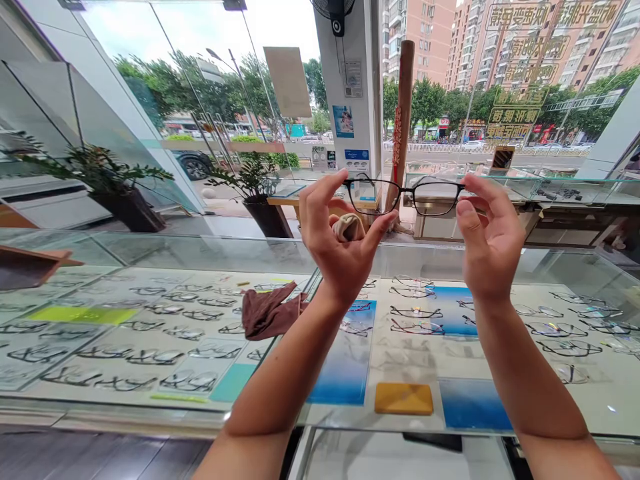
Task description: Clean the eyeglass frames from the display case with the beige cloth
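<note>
A pair of black-framed eyeglasses [407, 188] is held up level above the glass counter, lenses towards the street windows. My left hand [340, 233] grips the frame at its left end, with the thumb under the left lens. A rolled, pale cloth [349, 228] is tucked in the fingers of that same hand. At the other end, my right hand [490, 233] pinches the frame near the hinge between thumb and fingers. On the countertop beside my left forearm lies a crumpled brown cloth [270, 310].
Rows of eyeglasses [155, 357] fill the glass display counter [210, 247]. A yellow-brown case [403, 399] lies near its front edge. Potted plants [257, 193] stand beyond, and a wooden post [403, 113] rises by the window. Another display case [565, 190] is at the right back.
</note>
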{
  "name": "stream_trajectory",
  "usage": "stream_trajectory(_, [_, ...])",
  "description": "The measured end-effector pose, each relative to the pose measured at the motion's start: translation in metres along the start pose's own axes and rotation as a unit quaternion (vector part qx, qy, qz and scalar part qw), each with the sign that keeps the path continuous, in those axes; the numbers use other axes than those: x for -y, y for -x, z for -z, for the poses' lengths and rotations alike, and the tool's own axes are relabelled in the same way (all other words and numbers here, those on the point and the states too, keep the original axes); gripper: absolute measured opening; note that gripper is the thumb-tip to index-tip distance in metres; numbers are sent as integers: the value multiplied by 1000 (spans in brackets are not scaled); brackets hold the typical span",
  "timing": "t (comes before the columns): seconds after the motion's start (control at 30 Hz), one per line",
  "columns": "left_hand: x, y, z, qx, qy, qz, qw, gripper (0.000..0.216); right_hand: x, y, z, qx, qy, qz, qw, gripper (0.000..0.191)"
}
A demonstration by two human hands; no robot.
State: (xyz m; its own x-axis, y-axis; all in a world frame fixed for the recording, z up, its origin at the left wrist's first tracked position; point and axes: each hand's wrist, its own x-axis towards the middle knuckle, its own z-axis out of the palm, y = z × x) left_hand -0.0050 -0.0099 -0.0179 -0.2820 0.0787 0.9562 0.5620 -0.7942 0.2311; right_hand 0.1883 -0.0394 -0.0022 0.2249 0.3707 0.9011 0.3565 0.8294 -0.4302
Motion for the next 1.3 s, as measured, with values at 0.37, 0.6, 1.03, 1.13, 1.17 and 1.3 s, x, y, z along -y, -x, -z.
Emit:
stream_trajectory(0.37, [4,1,0,9,3,-12,1000,72,10,-3,0,-17,-52,-90,994,23])
stream_trajectory(0.6, [-1,3,-3,1,14,2,1000,70,9,-3,0,-45,-56,-88,994,17])
stream_trajectory(1.03, [-6,3,-6,13,52,8,999,63,10,-8,3,-21,-170,-182,968,18])
stream_trajectory(1.13, [-6,3,-6,14,42,11,999,63,9,-10,5,-7,-176,-213,961,21])
stream_trajectory(1.17, [-6,3,-6,16,34,12,999,63,8,-10,6,0,-174,-216,961,21])
stream_trajectory(1.3, [-7,2,-5,18,19,6,1000,62,6,-10,7,2,-193,-222,956,19])
